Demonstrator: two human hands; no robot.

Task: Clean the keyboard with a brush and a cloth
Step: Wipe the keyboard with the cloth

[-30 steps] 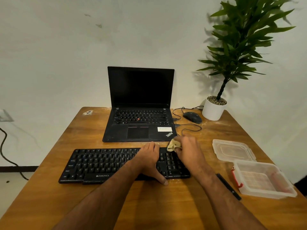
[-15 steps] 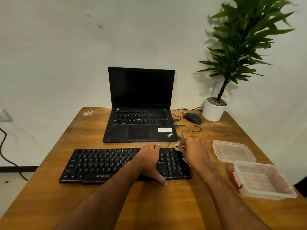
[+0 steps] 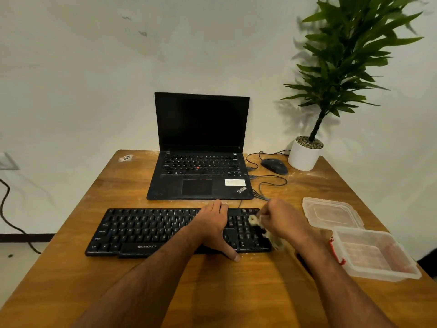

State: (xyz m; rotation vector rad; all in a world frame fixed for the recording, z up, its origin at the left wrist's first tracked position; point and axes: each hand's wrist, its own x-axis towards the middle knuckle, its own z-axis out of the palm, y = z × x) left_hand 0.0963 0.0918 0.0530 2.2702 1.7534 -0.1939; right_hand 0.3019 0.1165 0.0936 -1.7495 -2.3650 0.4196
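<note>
So we've got the cloth (image 3: 256, 221) bunched up in our right hand (image 3: 282, 218), and it looks like a soft, light rag that squashes into whatever shape we give it, so the best hold is probably a wad pinched between the fingers with a bit poking out to do the wiping. The picture is blurry there, but the fingers look curled round it with a pale lump sticking out on the inner side, down over the number-pad end of the keyboard (image 3: 151, 230). The keyboard itself is a flat black plastic slab lying on the wooden table (image 3: 212, 292), just in front of the laptop (image 3: 201, 147). We'd guess it's light enough to skate around under a wipe, which is why our left hand (image 3: 215, 226) lies flat on the keys just beside the cloth, fingers straight and together, thumb hooked over the near edge. Keycaps are a bit delicate, so press gently. No brush that we can make out anywhere. Off to the right are a clear plastic tub (image 3: 376, 256) and its lid (image 3: 331, 213).
</note>
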